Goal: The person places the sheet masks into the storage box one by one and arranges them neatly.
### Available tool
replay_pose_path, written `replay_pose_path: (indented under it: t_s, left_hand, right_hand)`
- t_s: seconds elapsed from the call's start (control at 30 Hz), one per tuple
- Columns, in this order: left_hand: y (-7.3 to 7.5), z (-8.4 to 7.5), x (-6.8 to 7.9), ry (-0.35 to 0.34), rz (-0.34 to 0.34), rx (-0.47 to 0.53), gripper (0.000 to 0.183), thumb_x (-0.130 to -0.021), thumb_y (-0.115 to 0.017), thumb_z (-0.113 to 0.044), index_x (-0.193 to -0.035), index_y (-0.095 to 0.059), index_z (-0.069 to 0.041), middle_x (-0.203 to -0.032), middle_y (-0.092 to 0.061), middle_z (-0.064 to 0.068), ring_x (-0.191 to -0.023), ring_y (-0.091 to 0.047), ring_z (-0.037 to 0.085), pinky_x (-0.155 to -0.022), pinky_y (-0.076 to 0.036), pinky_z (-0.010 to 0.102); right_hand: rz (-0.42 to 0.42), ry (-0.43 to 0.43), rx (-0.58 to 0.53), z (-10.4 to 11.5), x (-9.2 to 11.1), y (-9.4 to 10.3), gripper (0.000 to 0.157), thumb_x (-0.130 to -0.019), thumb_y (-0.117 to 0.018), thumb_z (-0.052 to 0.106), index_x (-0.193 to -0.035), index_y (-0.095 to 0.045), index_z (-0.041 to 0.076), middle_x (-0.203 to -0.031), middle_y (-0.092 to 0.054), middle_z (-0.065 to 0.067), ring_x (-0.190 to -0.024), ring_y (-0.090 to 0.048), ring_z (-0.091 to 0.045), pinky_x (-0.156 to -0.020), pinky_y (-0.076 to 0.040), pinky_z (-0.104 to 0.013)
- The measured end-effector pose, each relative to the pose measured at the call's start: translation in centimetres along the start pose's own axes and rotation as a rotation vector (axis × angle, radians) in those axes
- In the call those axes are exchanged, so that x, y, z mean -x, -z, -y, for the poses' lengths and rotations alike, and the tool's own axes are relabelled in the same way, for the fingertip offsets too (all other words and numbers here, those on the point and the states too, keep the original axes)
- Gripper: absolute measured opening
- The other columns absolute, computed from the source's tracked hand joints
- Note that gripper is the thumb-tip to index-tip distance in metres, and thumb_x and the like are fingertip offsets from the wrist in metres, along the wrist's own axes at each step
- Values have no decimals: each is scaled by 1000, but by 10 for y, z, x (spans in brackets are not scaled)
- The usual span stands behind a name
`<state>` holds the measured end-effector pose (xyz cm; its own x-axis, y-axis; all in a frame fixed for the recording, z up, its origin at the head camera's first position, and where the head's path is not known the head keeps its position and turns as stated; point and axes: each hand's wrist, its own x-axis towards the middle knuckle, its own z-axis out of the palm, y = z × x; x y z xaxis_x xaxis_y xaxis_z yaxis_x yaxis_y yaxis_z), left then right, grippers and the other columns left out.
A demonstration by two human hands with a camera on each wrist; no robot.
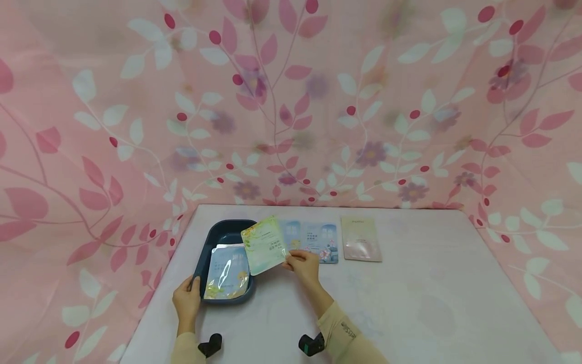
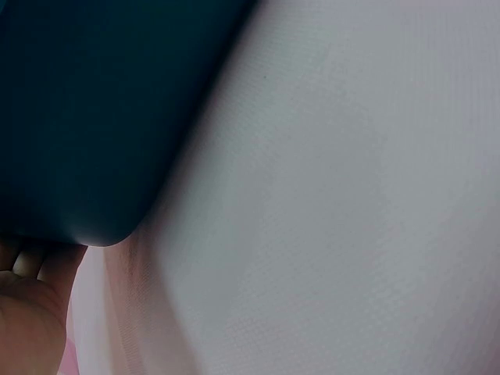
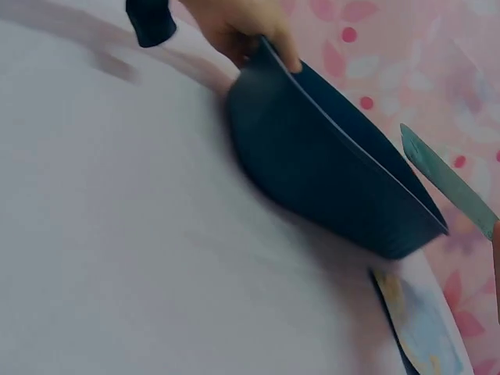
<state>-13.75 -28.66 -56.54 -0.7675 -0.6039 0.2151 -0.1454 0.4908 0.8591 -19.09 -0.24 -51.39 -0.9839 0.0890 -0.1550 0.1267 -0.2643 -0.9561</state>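
A dark blue plastic basin (image 1: 200, 275) stands at the left of the table, and my left hand (image 1: 186, 302) grips its near left rim. The right wrist view shows the left thumb over that rim; fingers of the left hand (image 2: 35, 293) show against the basin's outer side in the left wrist view. Blue face-mask sachets (image 1: 227, 273) lie inside the basin. With thumb and fingertips my right hand (image 1: 304, 268) pinches a green-and-yellow face-mask sachet (image 1: 265, 246) by its lower right corner. That sachet is tilted, above the basin's right rim.
Right of the basin, blue sachets (image 1: 320, 242) lie on the white-covered table (image 1: 423, 283), partly behind the green one. A beige-pink sachet (image 1: 361, 239) lies farther right. A flower-patterned pink cloth (image 1: 291, 101) hangs behind the table. Black wrist devices (image 1: 311, 345) sit beside both forearms.
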Motion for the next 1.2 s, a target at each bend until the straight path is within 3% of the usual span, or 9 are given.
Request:
replay_pose_path:
  t_s: [0.1,0.17,0.27,0.37,0.53,0.57,0.87,1.1,1.2]
  left_hand:
    - [0,0,0,2,-1,20,25,-90,-56,-2,-104,-63,17,-98,-63,34,-69,-44,-14,-59,-34,0]
    - [0,0,0,7,0,30,25,-90,-56,-2,-104,-63,18,-98,-63,35,-68,-40,-19,-59,-34,0]
    - [0,0,0,16,4,40,25,-90,-56,-2,-104,-62,18,-99,-63,35,-69,-47,-15,-60,-35,0]
    - [0,0,0,23,6,45,26,-90,-56,-3,-105,-62,18,-100,-62,35,-72,-54,-6,-60,-35,0]
    - [-1,1,-1,18,4,53,25,-90,-56,-2,-104,-63,18,-99,-62,35,-71,-52,-9,-60,-35,0]
    - [0,1,-1,17,3,57,25,-90,-56,-3,-104,-63,18,-99,-63,35,-69,-45,-15,-60,-35,0]
    - [-1,1,-1,3,-10,65,24,-90,-57,-2,-102,-63,18,-97,-63,34,-67,-41,-20,-61,-35,0]
    - [-1,1,-1,9,10,75,26,-91,-56,-3,-105,-62,18,-99,-62,36,-68,-40,-22,-60,-36,0]
    - [0,2,-1,15,18,74,27,-91,-56,-3,-106,-61,19,-100,-61,36,-68,-41,-21,-60,-36,0]
  right_hand:
    - [20,15,45,-7,4,-13,22,-78,-61,-16,-99,-60,-22,-84,-65,-34,-57,-66,-18,-62,-55,-33]
    - [29,18,58,-10,7,-20,21,-77,-61,-15,-98,-61,-22,-84,-65,-34,-58,-67,-21,-63,-55,-36]
    - [27,11,75,-3,14,-30,21,-77,-60,-17,-97,-60,-23,-84,-64,-36,-61,-67,-31,-61,-55,-35]
    - [6,-1,87,-8,11,-36,21,-76,-59,-17,-96,-61,-22,-81,-65,-34,-60,-67,-31,-62,-55,-36]
    - [-13,6,109,-26,0,-43,19,-75,-60,-14,-93,-63,-19,-76,-66,-28,-61,-67,-33,-64,-55,-41]
    - [-12,10,116,-26,0,-45,19,-75,-60,-14,-93,-63,-19,-76,-67,-28,-63,-67,-35,-64,-55,-41]
    - [18,34,165,-30,1,-60,18,-73,-60,-13,-91,-62,-16,-71,-67,-23,-56,-67,-26,-55,-54,-28]
    - [19,54,200,-33,4,-64,19,-73,-60,-12,-91,-62,-17,-70,-67,-22,-60,-67,-35,-53,-53,-26]
    - [28,48,219,-32,5,-66,18,-74,-61,-11,-92,-62,-15,-70,-67,-21,-59,-67,-32,-54,-53,-27]
